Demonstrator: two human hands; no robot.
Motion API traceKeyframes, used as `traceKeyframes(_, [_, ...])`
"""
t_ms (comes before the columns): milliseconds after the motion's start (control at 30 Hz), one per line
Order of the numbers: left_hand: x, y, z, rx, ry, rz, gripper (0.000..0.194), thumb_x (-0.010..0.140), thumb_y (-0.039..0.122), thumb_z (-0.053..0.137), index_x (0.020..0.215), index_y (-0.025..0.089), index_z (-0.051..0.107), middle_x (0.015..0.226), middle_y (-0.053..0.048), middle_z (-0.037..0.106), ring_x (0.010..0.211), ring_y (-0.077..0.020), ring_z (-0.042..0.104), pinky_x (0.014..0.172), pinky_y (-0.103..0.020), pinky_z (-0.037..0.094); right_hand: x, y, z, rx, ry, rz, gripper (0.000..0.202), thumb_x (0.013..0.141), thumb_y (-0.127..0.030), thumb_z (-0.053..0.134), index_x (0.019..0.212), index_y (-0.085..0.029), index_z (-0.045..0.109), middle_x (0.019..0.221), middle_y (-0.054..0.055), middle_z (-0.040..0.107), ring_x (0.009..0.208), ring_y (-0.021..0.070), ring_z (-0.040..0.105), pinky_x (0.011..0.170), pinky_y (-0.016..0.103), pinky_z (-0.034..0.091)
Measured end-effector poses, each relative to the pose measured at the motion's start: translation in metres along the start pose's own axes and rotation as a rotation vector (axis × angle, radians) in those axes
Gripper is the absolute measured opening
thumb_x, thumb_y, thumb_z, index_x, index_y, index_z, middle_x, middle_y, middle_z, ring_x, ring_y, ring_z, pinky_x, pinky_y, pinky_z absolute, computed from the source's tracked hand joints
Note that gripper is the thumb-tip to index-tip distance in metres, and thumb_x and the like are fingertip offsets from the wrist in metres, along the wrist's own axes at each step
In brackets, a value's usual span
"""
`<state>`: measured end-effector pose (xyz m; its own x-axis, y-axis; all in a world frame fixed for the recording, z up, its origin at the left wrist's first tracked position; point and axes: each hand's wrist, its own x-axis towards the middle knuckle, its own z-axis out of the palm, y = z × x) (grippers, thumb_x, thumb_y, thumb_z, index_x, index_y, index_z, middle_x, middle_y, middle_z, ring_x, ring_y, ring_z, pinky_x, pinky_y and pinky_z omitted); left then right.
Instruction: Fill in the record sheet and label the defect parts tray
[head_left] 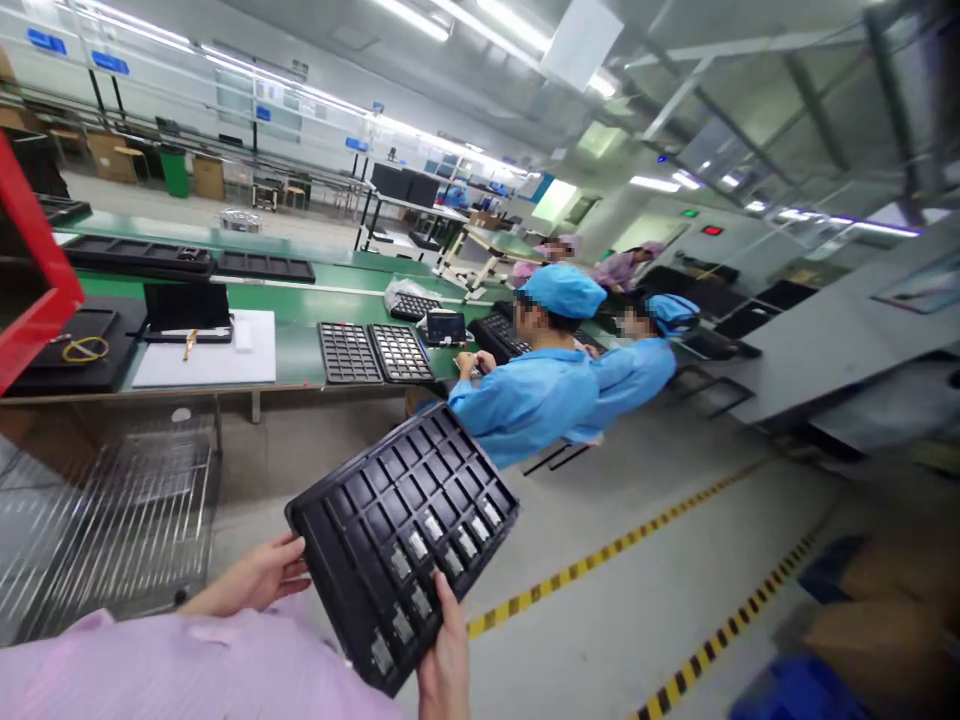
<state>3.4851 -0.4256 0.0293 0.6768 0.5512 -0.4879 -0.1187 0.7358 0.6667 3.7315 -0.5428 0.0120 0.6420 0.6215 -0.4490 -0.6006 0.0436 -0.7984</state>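
I carry a black compartment tray (pixel 375 510) in front of me, tilted, over the grey floor. Several small silver parts sit in its cells along the right side; the other cells look empty. My left hand (pixel 262 580) grips the tray's near left edge, with the pink sleeve below it. My right hand (pixel 444 662) grips the tray's near right edge, fingers over the rim.
A long green workbench (pixel 292 345) runs ahead with black trays (pixel 375 352), a white mat (pixel 210 360) and a tablet (pixel 446 327). Two people in blue coats and caps (pixel 525 390) sit at it. A wire rack (pixel 112 510) stands left. Yellow-black floor tape (pixel 600 555) crosses right.
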Motion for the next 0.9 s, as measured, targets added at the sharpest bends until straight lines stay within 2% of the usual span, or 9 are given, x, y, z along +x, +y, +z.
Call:
traceKeyframes(100, [0.083, 0.066, 0.026, -0.121, 0.028, 0.013, 0.054, 0.067, 0.052, 0.073, 0.105, 0.014, 0.062, 0.118, -0.014, 0.063, 0.118, -0.0305, 0.055, 0.102, -0.042, 0.042, 0.079, -0.033, 0.054, 0.052, 0.04, 0.039, 0.048, 0.064, -0.038, 0.078, 0.108, -0.025, 0.063, 0.091, -0.002, 0.074, 0.098, 0.0207, 0.068, 0.085, 0.034, 0.056])
traceKeyframes(233, [0.182, 0.142, 0.05, -0.206, 0.116, 0.057, 0.043, 0.072, 0.033, 0.072, 0.107, 0.011, 0.063, 0.112, -0.013, 0.067, 0.117, -0.0297, 0.055, 0.103, -0.041, 0.042, 0.179, -0.078, 0.114, 0.069, 0.002, 0.025, 0.054, 0.066, -0.036, 0.078, 0.116, -0.029, 0.059, 0.101, -0.003, 0.072, 0.097, 0.0195, 0.067, 0.083, 0.032, 0.056])
traceKeyframes(367, [0.28, 0.2, 0.06, -0.231, 0.214, 0.135, 0.049, 0.074, 0.022, 0.07, 0.121, 0.013, 0.057, 0.114, -0.009, 0.067, 0.115, -0.0262, 0.057, 0.105, -0.039, 0.041, 0.297, -0.112, 0.157, 0.094, -0.04, 0.113, 0.052, 0.064, -0.039, 0.078, 0.111, -0.026, 0.061, 0.094, -0.004, 0.073, 0.093, 0.018, 0.068, 0.082, 0.03, 0.055])
traceKeyframes(467, [0.346, 0.242, 0.066, -0.259, 0.281, 0.195, 0.053, 0.077, 0.019, 0.066, 0.128, 0.013, 0.052, 0.116, -0.009, 0.066, 0.114, -0.0253, 0.058, 0.106, -0.04, 0.041, 0.392, -0.137, 0.191, 0.132, -0.123, 0.198, 0.047, 0.063, -0.043, 0.077, 0.103, -0.021, 0.064, 0.093, 0.0, 0.074, 0.093, 0.0203, 0.068, 0.086, 0.035, 0.054])
traceKeyframes(600, [0.416, 0.307, 0.073, -0.334, 0.397, 0.245, 0.055, 0.078, 0.015, 0.065, 0.131, 0.012, 0.048, 0.115, -0.011, 0.066, 0.115, -0.0261, 0.057, 0.106, -0.042, 0.041, 0.495, -0.168, 0.252, 0.133, -0.262, 0.286, 0.043, 0.056, -0.03, 0.08, 0.095, -0.017, 0.067, 0.095, 0.005, 0.074, 0.091, 0.0266, 0.068, 0.087, 0.044, 0.053])
traceKeyframes(667, [0.448, 0.342, 0.067, -0.343, 0.396, 0.26, 0.053, 0.079, 0.017, 0.066, 0.129, 0.011, 0.049, 0.117, -0.012, 0.065, 0.117, -0.0265, 0.056, 0.107, -0.043, 0.04, 0.536, -0.177, 0.288, 0.134, -0.322, 0.303, 0.042, 0.055, -0.025, 0.08, 0.094, -0.016, 0.067, 0.097, 0.006, 0.073, 0.092, 0.0273, 0.068, 0.087, 0.045, 0.053])
traceKeyframes(733, [0.48, 0.376, 0.052, -0.354, 0.319, 0.305, 0.05, 0.081, 0.029, 0.066, 0.126, 0.013, 0.051, 0.122, -0.012, 0.062, 0.12, -0.027, 0.053, 0.108, -0.044, 0.038, 0.575, -0.182, 0.325, 0.141, -0.343, 0.299, 0.037, 0.056, -0.024, 0.079, 0.09, -0.016, 0.068, 0.093, 0.006, 0.074, 0.088, 0.0259, 0.069, 0.086, 0.044, 0.053])
traceKeyframes(833, [0.527, 0.413, 0.013, -0.366, 0.209, 0.314, 0.055, 0.084, 0.052, 0.058, 0.125, 0.015, 0.052, 0.134, -0.013, 0.053, 0.127, -0.0285, 0.046, 0.11, -0.047, 0.034, 0.643, -0.189, 0.379, 0.166, -0.338, 0.232, 0.027, 0.06, -0.024, 0.076, 0.085, -0.017, 0.068, 0.083, 0.003, 0.074, 0.083, 0.0232, 0.069, 0.085, 0.041, 0.054])
traceKeyframes(900, [0.555, 0.423, -0.016, -0.3, 0.259, 0.234, 0.059, 0.084, 0.058, 0.053, 0.127, 0.017, 0.051, 0.139, -0.013, 0.048, 0.131, -0.0277, 0.042, 0.112, -0.046, 0.03, 0.698, -0.201, 0.414, 0.196, -0.323, 0.138, 0.021, 0.065, -0.025, 0.074, 0.084, -0.018, 0.068, 0.08, 0.002, 0.073, 0.084, 0.0213, 0.068, 0.085, 0.039, 0.054])
